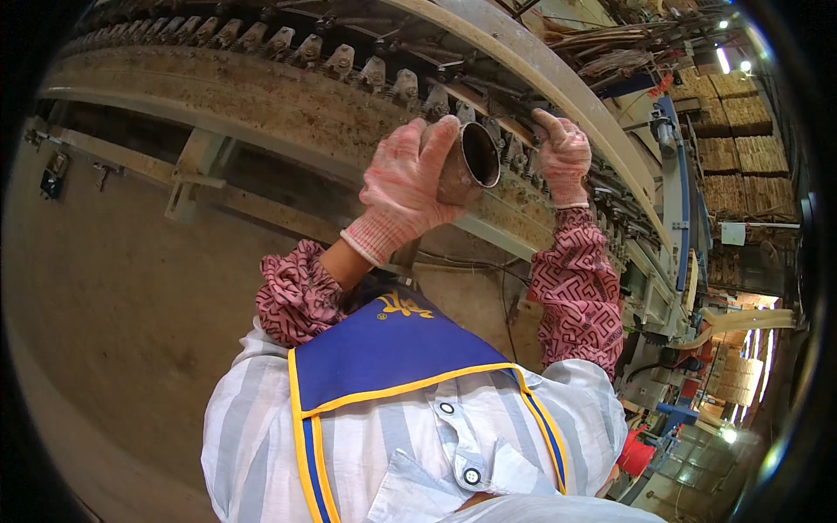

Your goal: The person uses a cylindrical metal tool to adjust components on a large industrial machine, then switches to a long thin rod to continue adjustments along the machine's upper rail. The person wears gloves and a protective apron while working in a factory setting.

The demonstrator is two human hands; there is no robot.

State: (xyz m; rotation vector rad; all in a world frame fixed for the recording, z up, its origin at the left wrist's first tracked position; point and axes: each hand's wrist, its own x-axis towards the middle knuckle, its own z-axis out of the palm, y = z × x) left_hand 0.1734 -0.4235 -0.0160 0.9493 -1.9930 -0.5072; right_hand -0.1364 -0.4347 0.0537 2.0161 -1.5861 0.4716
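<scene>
My left hand (pixel 405 179), in a pinkish-white knit glove, is wrapped round a dull metal cup (pixel 471 166). The cup tilts with its round mouth toward the right, and its inside is dark. Farther right, my gloved right hand (pixel 565 157) is raised over the machine's row of metal clamps (pixel 375 74), with its fingers curled. A thin reddish-brown strip (pixel 484 109) runs from the clamps to its fingertips. What the fingers hold is too small and dark to name.
A long dusty machine beam (pixel 235 100) crosses in front of me, with a curved pale rail (pixel 558 61) beyond the clamps. Stacks of wooden sheets (pixel 741 152) stand at far right. Bare floor (pixel 131 305) shows at left, and a cable (pixel 508 305) hangs below the beam.
</scene>
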